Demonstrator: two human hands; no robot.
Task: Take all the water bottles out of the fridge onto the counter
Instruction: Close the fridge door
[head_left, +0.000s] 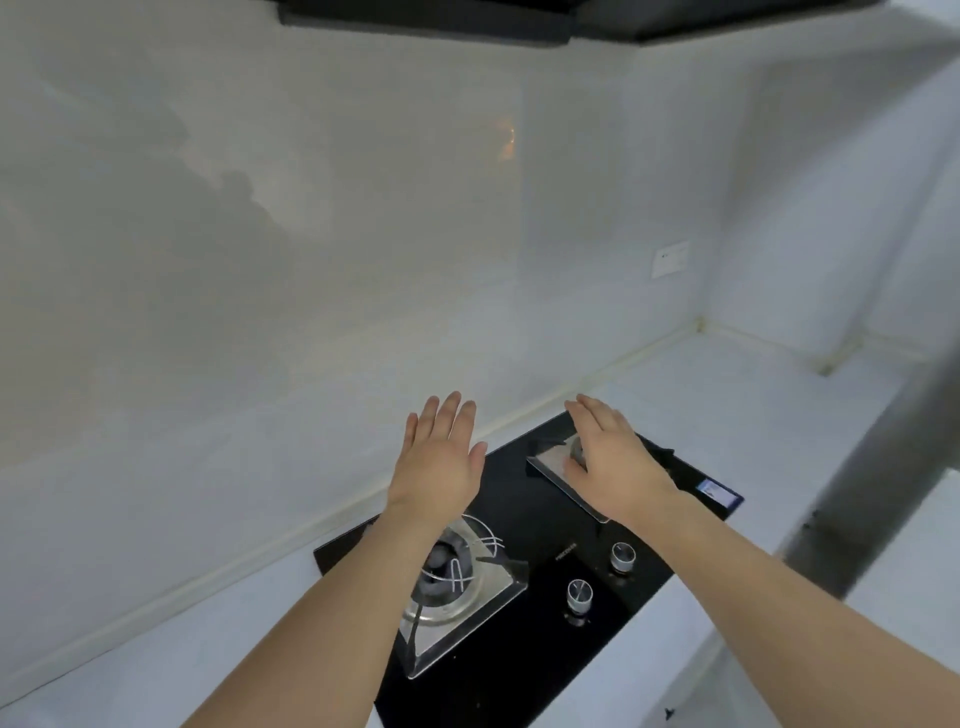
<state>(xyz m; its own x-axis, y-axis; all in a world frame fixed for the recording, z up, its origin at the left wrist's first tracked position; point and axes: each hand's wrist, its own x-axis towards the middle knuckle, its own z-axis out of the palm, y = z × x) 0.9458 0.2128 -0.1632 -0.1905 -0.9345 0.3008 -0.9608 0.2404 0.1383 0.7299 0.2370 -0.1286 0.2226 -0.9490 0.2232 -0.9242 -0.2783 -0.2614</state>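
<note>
Counter (727, 415); hands flat, palms down.

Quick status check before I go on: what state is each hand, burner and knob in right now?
Left hand: open, flat, empty, held over the stove.
Right hand: open, empty, above the far burner.
Near burner: no flame, no pot on it.
Far burner: partly hidden by the right hand, no flame visible.
Two knobs: setting unreadable.
Counter: no bottles in view.
</note>
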